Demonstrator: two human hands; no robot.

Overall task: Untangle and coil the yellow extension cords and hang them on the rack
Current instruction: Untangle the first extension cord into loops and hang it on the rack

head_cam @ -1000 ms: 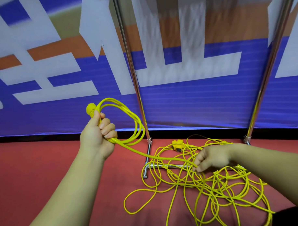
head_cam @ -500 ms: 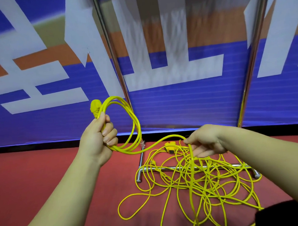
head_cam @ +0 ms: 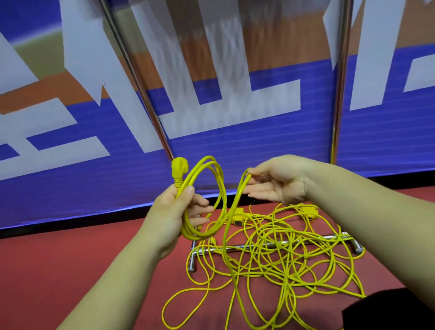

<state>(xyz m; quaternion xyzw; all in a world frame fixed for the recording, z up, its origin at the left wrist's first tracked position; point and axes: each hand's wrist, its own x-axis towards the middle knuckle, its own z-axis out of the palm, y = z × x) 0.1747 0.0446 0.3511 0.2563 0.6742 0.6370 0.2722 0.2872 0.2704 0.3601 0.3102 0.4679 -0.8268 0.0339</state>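
Above the rack's (head_cam: 144, 93) left foot, the left hand (head_cam: 174, 215) grips a small coil (head_cam: 221, 187) of yellow cord, plug (head_cam: 179, 168) uppermost. Above the rack's base, the right hand (head_cam: 278, 185) pinches the running strand (head_cam: 234, 203), its other fingers straight. The tangle (head_cam: 276, 256) sprawls over that base.

(a) left hand (head_cam: 171, 213), (b) right hand (head_cam: 278, 182): bare; left thumbnail (head_cam: 189, 190) trimmed short. (c) left forearm (head_cam: 112, 279), (d) right forearm (head_cam: 375, 208): bare to frame edge. (e) black fabric (head_cam: 394, 311), lower right corner: matte, soft-edged; garment type unclear.
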